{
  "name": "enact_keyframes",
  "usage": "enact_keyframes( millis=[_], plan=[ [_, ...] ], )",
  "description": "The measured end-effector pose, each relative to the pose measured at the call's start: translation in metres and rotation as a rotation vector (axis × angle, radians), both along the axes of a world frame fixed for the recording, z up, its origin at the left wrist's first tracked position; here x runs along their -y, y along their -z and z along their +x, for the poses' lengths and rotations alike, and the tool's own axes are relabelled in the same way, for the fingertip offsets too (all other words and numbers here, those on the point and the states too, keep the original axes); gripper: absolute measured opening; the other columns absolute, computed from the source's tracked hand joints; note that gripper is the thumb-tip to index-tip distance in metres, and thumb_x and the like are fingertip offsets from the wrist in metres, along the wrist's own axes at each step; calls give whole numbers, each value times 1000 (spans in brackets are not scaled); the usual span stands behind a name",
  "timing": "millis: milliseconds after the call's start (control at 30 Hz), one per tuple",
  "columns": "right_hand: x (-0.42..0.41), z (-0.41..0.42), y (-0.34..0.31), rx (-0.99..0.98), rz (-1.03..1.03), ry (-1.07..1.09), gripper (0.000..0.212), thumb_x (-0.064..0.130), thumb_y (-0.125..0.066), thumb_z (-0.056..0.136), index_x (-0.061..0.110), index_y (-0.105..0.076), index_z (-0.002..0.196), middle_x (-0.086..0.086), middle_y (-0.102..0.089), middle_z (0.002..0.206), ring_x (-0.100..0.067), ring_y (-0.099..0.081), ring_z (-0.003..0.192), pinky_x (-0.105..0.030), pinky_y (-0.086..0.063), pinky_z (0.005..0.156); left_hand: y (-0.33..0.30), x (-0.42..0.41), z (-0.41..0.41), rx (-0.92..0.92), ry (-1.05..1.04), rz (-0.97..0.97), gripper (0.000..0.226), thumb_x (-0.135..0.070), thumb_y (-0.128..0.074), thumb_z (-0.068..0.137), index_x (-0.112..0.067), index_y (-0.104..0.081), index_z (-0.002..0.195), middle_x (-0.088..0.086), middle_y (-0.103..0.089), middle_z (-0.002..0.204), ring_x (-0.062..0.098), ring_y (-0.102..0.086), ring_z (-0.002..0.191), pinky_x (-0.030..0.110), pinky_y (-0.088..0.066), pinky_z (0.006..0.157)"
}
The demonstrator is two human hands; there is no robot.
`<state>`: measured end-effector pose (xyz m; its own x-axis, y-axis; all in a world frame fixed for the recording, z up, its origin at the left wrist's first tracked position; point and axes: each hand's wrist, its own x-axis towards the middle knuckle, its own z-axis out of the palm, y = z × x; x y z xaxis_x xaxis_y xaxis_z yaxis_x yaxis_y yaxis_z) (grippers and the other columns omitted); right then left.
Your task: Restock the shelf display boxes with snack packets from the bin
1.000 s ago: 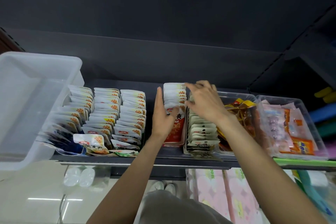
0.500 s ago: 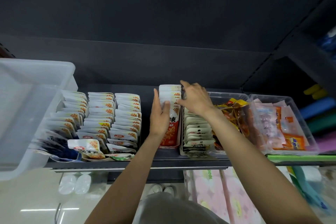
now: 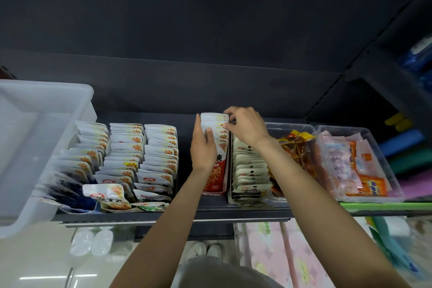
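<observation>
left hand (image 3: 203, 152) flat, bracing packet row (image 3: 216, 131) upright | right hand (image 3: 245, 125) pinching rear packets to square them in red display box (image 3: 216, 177)

- Left hand (image 3: 203, 151) lies against the left side of a red display box (image 3: 217, 174), thumb over its packets (image 3: 216, 127).
- Right hand (image 3: 247, 125) pinches the rear packets' tops.
- Beside it: white packet rows (image 3: 140, 154), clear bins (image 3: 364, 161).
- Large bin (image 3: 35, 138) at the left of the shelf (image 3: 173, 214).
</observation>
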<state>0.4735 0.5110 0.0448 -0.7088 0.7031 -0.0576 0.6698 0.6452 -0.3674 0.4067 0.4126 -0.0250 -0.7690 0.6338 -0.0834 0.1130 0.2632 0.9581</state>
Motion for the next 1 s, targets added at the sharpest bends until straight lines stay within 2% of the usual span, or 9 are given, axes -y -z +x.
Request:
enact_keyframes(
  millis=[100,200,300,433,533,600,800,933,1000],
  plan=[
    [-1,6,-3,-23,-44,8,39,20,-56,94,16,-52,132,-3,-66,119,-23,-59,112,-37,-46,95,-5,7,1,82,36,43,51,-28,-33,102,-28,-14,150,-4,-26,154,12,-30,138,21,-27,103],
    [2,15,-10,-68,-29,-20,40,17,-52,95,15,-50,135,-5,-59,129,-22,-49,122,-36,-40,102,-6,21,1,193,7,121,52,-28,-37,101,-29,-17,149,-7,-26,154,8,-25,140,31,-23,115],
    [16,30,-14,-148,72,-19,31,15,-53,94,14,-60,125,-4,-54,133,-21,-42,126,-31,-34,103,-6,39,3,237,-13,132,54,-15,-47,98,-23,-27,147,-4,-35,149,8,-31,137,29,-28,112],
    [46,41,-3,-104,278,19,23,20,-60,89,15,-70,109,-5,-50,138,-26,-37,130,-41,-33,105,-7,50,4,182,13,96,50,-8,-51,94,-19,-38,142,-5,-44,142,10,-39,133,33,-32,112],
    [50,33,7,32,301,4,31,25,-56,93,15,-65,120,-8,-38,148,-30,-28,137,-45,-28,109,-11,49,6,90,83,24,56,-12,-49,96,-20,-28,147,-5,-35,149,7,-30,137,27,-24,114],
    [50,30,12,94,287,-12,36,29,-49,96,16,-58,129,-6,-31,152,-29,-22,140,-43,-23,111,-18,47,13,141,132,10,62,-14,-46,96,-23,-16,150,-7,-27,153,6,-25,139,24,-20,113],
    [48,29,14,103,244,-4,39,30,-47,97,19,-53,134,-4,-30,152,-27,-19,141,-40,-19,114,-12,37,24,287,181,20,87,-44,-50,80,-43,9,145,-8,-13,158,13,-13,144,46,-14,118],
    [44,31,12,63,208,2,38,29,-49,97,20,-55,133,-3,-31,152,-26,-19,141,-39,-19,113,-22,39,24,329,154,84,79,-17,-49,94,-29,6,149,-6,-9,158,10,-14,144,41,-16,118],
    [41,30,11,21,191,27,41,28,-51,95,17,-51,135,-2,-32,152,-24,-20,141,-39,-21,113,-25,39,19,286,131,101,75,-14,-48,95,-26,1,150,-8,-8,158,6,-12,143,36,-14,119]
  ],
)
